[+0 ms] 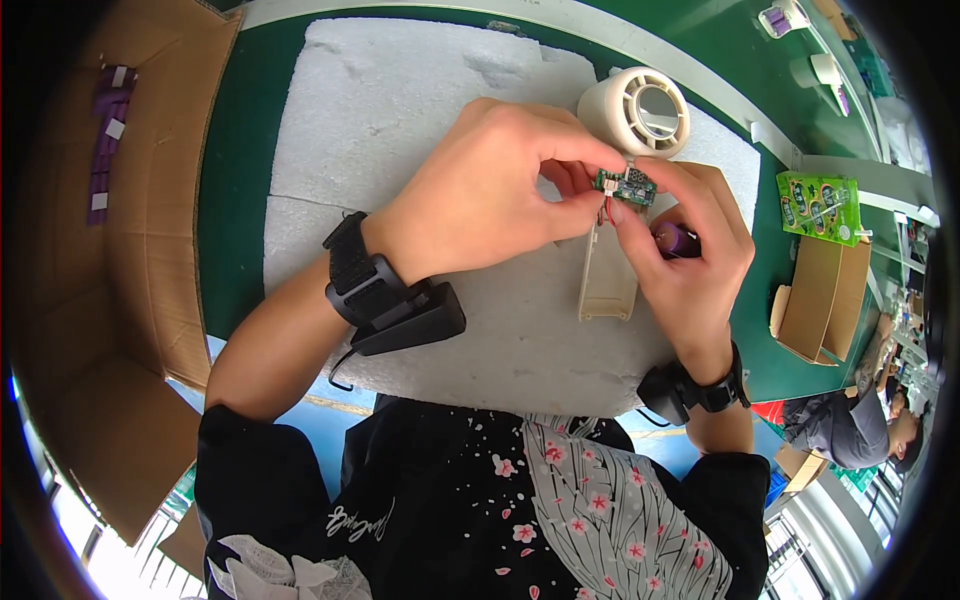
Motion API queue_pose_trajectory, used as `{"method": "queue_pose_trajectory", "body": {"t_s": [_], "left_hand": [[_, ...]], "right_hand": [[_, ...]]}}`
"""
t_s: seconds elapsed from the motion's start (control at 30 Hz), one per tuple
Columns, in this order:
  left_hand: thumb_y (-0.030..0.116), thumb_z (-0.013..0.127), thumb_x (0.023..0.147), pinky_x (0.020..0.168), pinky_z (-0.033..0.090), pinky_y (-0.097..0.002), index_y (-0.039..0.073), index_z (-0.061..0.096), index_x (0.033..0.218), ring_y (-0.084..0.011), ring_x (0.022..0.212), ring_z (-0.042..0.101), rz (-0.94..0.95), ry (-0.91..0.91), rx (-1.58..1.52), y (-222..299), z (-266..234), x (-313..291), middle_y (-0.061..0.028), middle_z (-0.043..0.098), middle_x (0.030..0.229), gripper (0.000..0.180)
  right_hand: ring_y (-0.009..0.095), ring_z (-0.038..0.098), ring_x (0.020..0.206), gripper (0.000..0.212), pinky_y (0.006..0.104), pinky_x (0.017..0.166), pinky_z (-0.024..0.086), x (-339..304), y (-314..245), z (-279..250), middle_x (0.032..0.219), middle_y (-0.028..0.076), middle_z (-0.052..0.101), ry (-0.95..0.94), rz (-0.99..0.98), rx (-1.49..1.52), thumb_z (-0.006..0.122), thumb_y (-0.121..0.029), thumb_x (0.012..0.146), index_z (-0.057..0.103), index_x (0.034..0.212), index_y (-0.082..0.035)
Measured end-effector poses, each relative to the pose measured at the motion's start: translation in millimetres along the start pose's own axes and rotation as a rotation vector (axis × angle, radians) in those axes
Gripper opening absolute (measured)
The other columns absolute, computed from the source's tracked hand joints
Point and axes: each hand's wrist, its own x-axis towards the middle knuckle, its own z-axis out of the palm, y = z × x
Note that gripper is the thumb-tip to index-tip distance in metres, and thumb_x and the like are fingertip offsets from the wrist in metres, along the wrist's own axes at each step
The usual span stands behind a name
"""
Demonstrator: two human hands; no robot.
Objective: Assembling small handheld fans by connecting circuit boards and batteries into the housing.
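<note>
Between the fingertips of both hands sits a small green circuit board (628, 187) with a white connector and red and black wires. My left hand (500, 185) pinches the board's left end by thumb and forefinger. My right hand (690, 235) grips its right side, and a purple cylindrical battery cell (677, 240) rests inside the curl of its fingers. Just beyond the hands lies a cream handheld fan (635, 108) with a round slotted head. Its long open handle shell (607, 275) extends toward me beneath the board. The hands hide part of the wiring and the handle's upper end.
White foam sheets (350, 120) cover the green table (235, 200). A large cardboard box (165, 250) with purple cells stands at left. At right are a green printed packet (822, 208) and a small cardboard box (825, 295). Another person (850, 430) sits farther right.
</note>
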Motion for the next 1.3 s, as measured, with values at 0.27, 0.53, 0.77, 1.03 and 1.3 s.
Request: {"method": "queue_pose_trajectory", "body": {"t_s": [0.27,0.53,0.77,1.03,1.3], "left_hand": [[-0.005,0.068,0.073,0.065,0.054,-0.0244,0.003,0.072,0.098,-0.0154,0.076,0.067,0.066,0.042,0.111,1.6,2.9,-1.2,-0.0091,0.069,0.089,0.026],[-0.004,0.068,0.072,0.064,0.052,-0.0242,0.004,0.073,0.096,-0.015,0.075,0.066,0.062,0.035,0.154,2.0,1.4,-1.1,-0.009,0.069,0.086,0.026],[0.008,0.069,0.07,0.058,0.051,-0.0305,0.002,0.072,0.089,-0.0252,0.064,0.065,0.053,0.057,0.103,-0.5,1.7,1.6,-0.0129,0.067,0.078,0.02],[0.009,0.069,0.072,0.058,0.05,-0.0303,0.003,0.073,0.088,-0.0258,0.065,0.065,0.039,0.016,0.092,-0.4,-3.0,1.7,-0.0128,0.067,0.077,0.017],[-0.005,0.065,0.075,0.071,0.054,-0.026,0.001,0.072,0.097,-0.0157,0.078,0.066,-0.057,-0.072,0.059,3.5,-3.3,0.1,-0.0082,0.068,0.087,0.024]], "right_hand": [[0.005,0.049,0.052,0.036,0.0203,0.045,0.04,0.8,1.5,-0.7,0.088,0.004,0.063,0.01,-0.022,-0.01,0.081,-0.005,0.066,0.071,0.1,-0.007],[0.004,0.05,0.053,0.036,0.019,0.046,0.041,2.6,2.9,3.2,0.087,0.004,0.064,0.01,-0.019,0.038,0.081,-0.003,0.065,0.071,0.099,-0.005],[0.004,0.051,0.053,0.033,0.0185,0.046,0.041,2.8,-1.7,5.1,0.083,0.004,0.063,0.01,0.046,0.069,0.08,-0.003,0.064,0.07,0.095,-0.004],[0.002,0.048,0.055,0.03,0.0175,0.048,0.038,1.1,-2.6,5.3,0.08,0.001,0.061,-0.017,0.108,0.115,0.078,-0.003,0.067,0.069,0.095,-0.004],[0.001,0.045,0.057,0.024,0.0165,0.048,0.034,3.1,2.7,2.9,0.08,-0.001,0.06,-0.061,0.075,0.127,0.075,-0.003,0.075,0.068,0.098,-0.002]]}}
